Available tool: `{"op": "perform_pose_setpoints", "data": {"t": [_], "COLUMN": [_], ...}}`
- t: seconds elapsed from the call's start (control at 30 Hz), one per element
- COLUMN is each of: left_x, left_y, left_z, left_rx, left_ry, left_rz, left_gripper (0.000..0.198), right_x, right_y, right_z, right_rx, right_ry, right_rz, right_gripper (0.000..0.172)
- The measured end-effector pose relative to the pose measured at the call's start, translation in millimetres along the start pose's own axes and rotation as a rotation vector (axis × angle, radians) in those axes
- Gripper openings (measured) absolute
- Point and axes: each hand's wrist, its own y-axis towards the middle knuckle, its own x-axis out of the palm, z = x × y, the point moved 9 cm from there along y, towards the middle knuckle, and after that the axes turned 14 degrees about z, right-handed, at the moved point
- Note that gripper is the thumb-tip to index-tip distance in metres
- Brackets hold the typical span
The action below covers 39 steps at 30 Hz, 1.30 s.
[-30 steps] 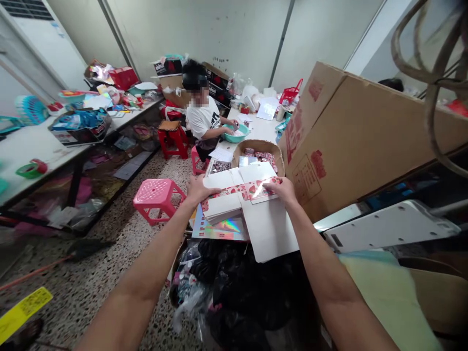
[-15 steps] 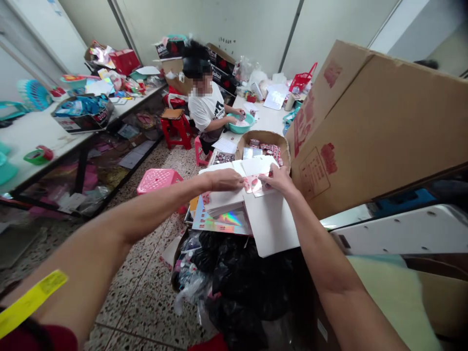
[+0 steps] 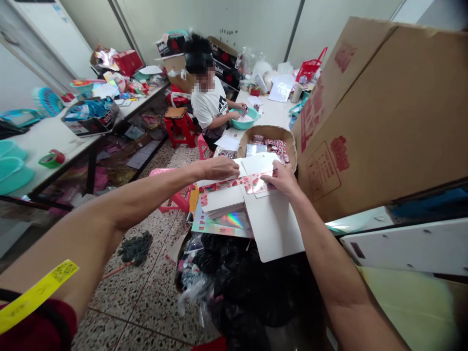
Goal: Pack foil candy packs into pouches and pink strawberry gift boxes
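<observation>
My right hand (image 3: 283,179) pinches a white card printed with strawberries (image 3: 258,183), thumb on its shiny face. My left hand (image 3: 222,168) is closed, its fingertips at the edge of a white card piece (image 3: 258,165) beside the print; what lies inside the fingers is mostly hidden. A strawberry-patterned strip (image 3: 221,185) runs leftward below that hand. Under my right wrist lies a large white card (image 3: 276,229). To its left, a stack of white cards (image 3: 224,201) rests on a holographic sheet (image 3: 208,225).
A cardboard tray (image 3: 243,146) of small pink packs stands just beyond. Another person (image 3: 210,105) sits behind it, hands in a teal basin (image 3: 244,119). A tall carton (image 3: 365,112) rises at right. Black plastic bags (image 3: 252,282) lie below; a pink stool (image 3: 175,202) is at left.
My left hand has moved up and slightly left, uncovering the strawberry-patterned strip. My right hand stays on the printed card. The view has shifted a little.
</observation>
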Motion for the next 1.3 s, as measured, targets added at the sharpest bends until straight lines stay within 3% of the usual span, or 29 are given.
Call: {"op": "perform_pose_setpoints", "data": {"t": [0.1, 0.27, 0.4, 0.5, 0.67, 0.77, 0.87, 0.97, 1.07, 1.17, 1.3], "left_x": [3.7, 16.0, 13.6, 0.6, -13.4, -17.0, 4.8, 38.1, 50.5, 47.0, 23.6], "left_y": [-5, 16, 27, 19, -13, -42, -67, -89, -116, -147, -172], "left_z": [-6, -9, -9, -21, -70, -121, -152, -161, -160, -155, -141], "left_rx": [0.023, 0.092, 0.065, -0.028, -0.196, -0.464, -0.633, -0.736, -0.851, -0.889, -0.79], "left_ry": [-0.015, -0.025, -0.063, -0.044, -0.061, 0.002, 0.002, -0.156, -0.355, -0.484, -0.468], "left_rz": [-0.098, -0.132, -0.061, 0.035, 0.122, 0.242, 0.208, 0.141, 0.279, 0.451, 0.622], "left_gripper": [0.023, 0.022, 0.018, 0.01, 0.008, 0.019, 0.011, 0.024, 0.039, 0.048, 0.047], "right_x": [1, 0, -1, -2, -1, -1, -1, -2, -6, -9, -13], "right_y": [0, 2, 0, -4, -9, -7, -6, -9, -14, -16, -13], "right_z": [1, 0, 1, 0, 0, 4, 11, 17, 21, 20, 12], "right_rx": [0.003, 0.009, 0.029, 0.024, 0.024, 0.014, 0.009, 0.013, 0.039, 0.042, -0.009], "right_ry": [0.003, -0.006, 0.007, 0.041, 0.091, 0.138, 0.202, 0.252, 0.265, 0.248, 0.153], "right_rz": [-0.008, -0.012, -0.002, 0.006, 0.002, 0.031, 0.063, 0.105, 0.169, 0.203, 0.196], "right_gripper": [0.07, 0.069, 0.073, 0.074, 0.064, 0.079, 0.099, 0.1, 0.094, 0.092, 0.093]}}
